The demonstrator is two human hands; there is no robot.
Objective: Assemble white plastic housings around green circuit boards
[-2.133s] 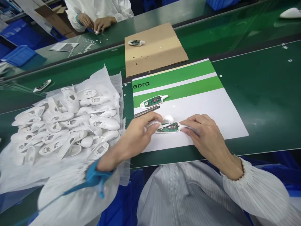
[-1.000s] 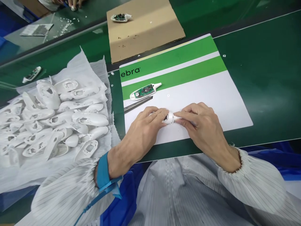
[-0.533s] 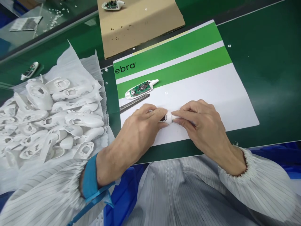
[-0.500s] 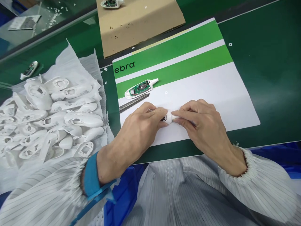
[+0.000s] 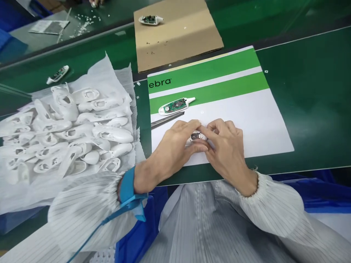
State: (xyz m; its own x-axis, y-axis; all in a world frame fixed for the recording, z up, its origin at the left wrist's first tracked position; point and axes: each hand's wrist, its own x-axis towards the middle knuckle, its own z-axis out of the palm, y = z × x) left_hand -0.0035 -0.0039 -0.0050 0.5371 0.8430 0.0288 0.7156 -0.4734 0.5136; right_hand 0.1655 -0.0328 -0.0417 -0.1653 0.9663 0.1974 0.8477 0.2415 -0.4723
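Both hands are closed around a small white plastic device housing [image 5: 202,136] with a dark window in its upper side. My left hand [image 5: 183,140] grips its left end between thumb and fingers. My right hand [image 5: 225,142] pinches the right end, and the fingertips of the two hands meet over it. Much of the housing is hidden under the fingers. Beyond the hands, an open white housing with a green circuit board [image 5: 175,106] lies on the green-and-white mat [image 5: 263,120]. Metal tweezers [image 5: 168,120] rest just below that board.
To the left, many white housing shells [image 5: 112,133] are heaped on white foam sheeting [image 5: 104,73]. Another board-filled housing [image 5: 58,75] lies behind them. A cardboard sheet [image 5: 178,40] at the back carries one more housing [image 5: 150,20]. Tiny white pieces [image 5: 138,84] are scattered about.
My right hand has shifted from the narrow tip on to the housing's body, and its fingers now meet the left hand's. The dark window shows more. The camera view has shifted.
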